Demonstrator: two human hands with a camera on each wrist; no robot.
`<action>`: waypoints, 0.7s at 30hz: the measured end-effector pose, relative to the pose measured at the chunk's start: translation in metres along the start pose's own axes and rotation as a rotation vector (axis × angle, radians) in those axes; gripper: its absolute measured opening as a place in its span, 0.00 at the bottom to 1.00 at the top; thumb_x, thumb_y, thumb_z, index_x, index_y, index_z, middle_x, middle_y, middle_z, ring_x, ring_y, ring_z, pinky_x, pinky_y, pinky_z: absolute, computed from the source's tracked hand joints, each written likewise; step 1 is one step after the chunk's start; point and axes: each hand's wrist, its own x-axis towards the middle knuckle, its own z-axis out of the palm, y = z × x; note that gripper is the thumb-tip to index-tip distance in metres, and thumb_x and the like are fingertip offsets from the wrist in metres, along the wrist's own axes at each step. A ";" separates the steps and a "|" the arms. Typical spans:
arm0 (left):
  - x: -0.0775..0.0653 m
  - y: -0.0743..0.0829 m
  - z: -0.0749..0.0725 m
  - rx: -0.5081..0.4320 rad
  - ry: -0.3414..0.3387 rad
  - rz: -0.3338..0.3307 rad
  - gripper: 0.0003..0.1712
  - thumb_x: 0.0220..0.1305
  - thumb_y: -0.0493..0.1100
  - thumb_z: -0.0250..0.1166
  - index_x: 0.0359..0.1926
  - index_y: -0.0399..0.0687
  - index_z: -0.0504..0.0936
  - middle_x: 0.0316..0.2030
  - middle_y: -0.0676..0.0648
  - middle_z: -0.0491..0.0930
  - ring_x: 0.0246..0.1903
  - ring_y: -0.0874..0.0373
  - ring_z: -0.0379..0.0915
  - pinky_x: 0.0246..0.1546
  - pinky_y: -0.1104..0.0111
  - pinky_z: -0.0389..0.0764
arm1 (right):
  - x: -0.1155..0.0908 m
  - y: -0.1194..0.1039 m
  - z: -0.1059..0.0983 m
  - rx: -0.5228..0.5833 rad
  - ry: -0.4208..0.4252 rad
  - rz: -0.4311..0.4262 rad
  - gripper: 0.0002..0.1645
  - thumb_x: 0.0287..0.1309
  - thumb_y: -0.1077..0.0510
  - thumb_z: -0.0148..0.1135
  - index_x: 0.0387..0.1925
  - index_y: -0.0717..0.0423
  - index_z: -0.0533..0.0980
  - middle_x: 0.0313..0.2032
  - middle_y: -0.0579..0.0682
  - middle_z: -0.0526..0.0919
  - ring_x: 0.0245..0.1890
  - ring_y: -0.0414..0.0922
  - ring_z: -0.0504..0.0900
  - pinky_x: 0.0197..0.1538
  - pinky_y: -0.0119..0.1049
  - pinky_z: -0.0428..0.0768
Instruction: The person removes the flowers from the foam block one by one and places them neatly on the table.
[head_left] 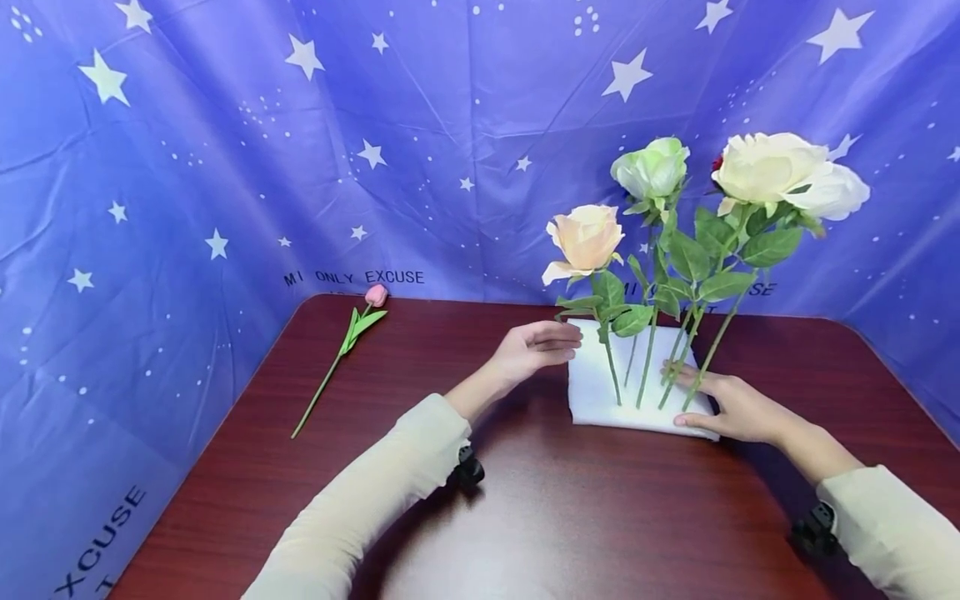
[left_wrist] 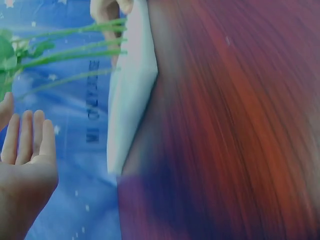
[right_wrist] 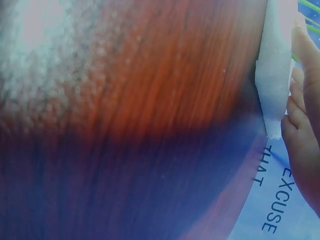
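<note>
A white foam block (head_left: 592, 392) lies on the table, with several artificial roses standing upright in it. Among them are a peach rose (head_left: 585, 240), a pale green rose (head_left: 652, 169), a cream rose (head_left: 768, 167) and a white rose (head_left: 836, 193). My left hand (head_left: 536, 348) is at the block's left edge, fingers extended, holding nothing; in the left wrist view its palm (left_wrist: 30, 175) shows. Around the stems on the right, my right hand (head_left: 731, 407) rests on the block with thumb and fingers apart. The right wrist view shows this hand (right_wrist: 305, 125) against the foam.
A pink tulip (head_left: 377, 295) with a green stem lies at the left of the dark red wooden table (head_left: 570, 517). Just behind the table hangs a blue star-patterned cloth (head_left: 465, 125). A bit of a red flower (head_left: 717, 162) shows behind the cream rose.
</note>
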 end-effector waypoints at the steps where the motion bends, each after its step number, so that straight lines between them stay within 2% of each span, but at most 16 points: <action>1: 0.002 0.000 0.004 0.005 -0.007 0.005 0.24 0.59 0.26 0.63 0.57 0.30 0.75 0.56 0.27 0.75 0.58 0.40 0.74 0.55 0.68 0.83 | 0.000 0.000 0.000 -0.001 -0.001 0.004 0.41 0.43 0.46 0.76 0.59 0.59 0.75 0.57 0.61 0.79 0.53 0.59 0.80 0.54 0.06 0.62; 3: 0.005 -0.002 0.012 0.007 -0.024 0.020 0.23 0.59 0.26 0.63 0.57 0.29 0.75 0.55 0.27 0.76 0.58 0.39 0.74 0.54 0.68 0.83 | 0.000 0.000 0.000 -0.006 -0.002 0.008 0.41 0.43 0.46 0.76 0.58 0.59 0.75 0.57 0.61 0.79 0.54 0.57 0.79 0.55 0.04 0.59; 6: 0.008 -0.004 0.021 0.010 -0.040 0.049 0.23 0.58 0.25 0.63 0.56 0.26 0.74 0.53 0.25 0.76 0.57 0.37 0.74 0.53 0.67 0.83 | 0.000 0.001 0.000 -0.005 0.007 0.002 0.40 0.43 0.46 0.76 0.58 0.59 0.76 0.58 0.61 0.79 0.59 0.46 0.75 0.56 0.02 0.54; 9: 0.008 -0.006 0.028 0.013 -0.032 0.057 0.21 0.57 0.24 0.63 0.54 0.24 0.76 0.52 0.26 0.77 0.54 0.38 0.77 0.52 0.67 0.84 | 0.001 0.001 0.002 0.020 0.025 -0.020 0.41 0.43 0.47 0.76 0.59 0.59 0.75 0.58 0.62 0.79 0.63 0.27 0.62 0.58 0.01 0.51; 12: 0.010 -0.006 0.036 -0.004 -0.006 0.030 0.20 0.56 0.25 0.66 0.52 0.26 0.78 0.51 0.28 0.79 0.51 0.45 0.81 0.50 0.68 0.85 | 0.001 0.002 0.003 0.050 0.043 -0.042 0.41 0.42 0.48 0.76 0.58 0.61 0.75 0.57 0.64 0.79 0.61 0.15 0.49 0.58 0.00 0.48; 15: 0.010 -0.006 0.043 -0.036 0.034 -0.002 0.20 0.54 0.26 0.68 0.50 0.28 0.80 0.50 0.30 0.80 0.46 0.54 0.84 0.48 0.69 0.86 | 0.001 0.004 0.002 0.064 0.054 -0.047 0.40 0.40 0.49 0.77 0.57 0.62 0.76 0.56 0.65 0.79 0.61 0.11 0.45 0.58 -0.01 0.46; 21: 0.009 -0.010 0.051 -0.066 0.133 -0.051 0.17 0.53 0.28 0.70 0.46 0.30 0.83 0.47 0.31 0.82 0.41 0.58 0.86 0.45 0.72 0.86 | 0.002 0.006 0.005 0.069 0.066 -0.046 0.39 0.38 0.50 0.78 0.54 0.63 0.77 0.55 0.66 0.80 0.60 0.11 0.47 0.58 -0.01 0.46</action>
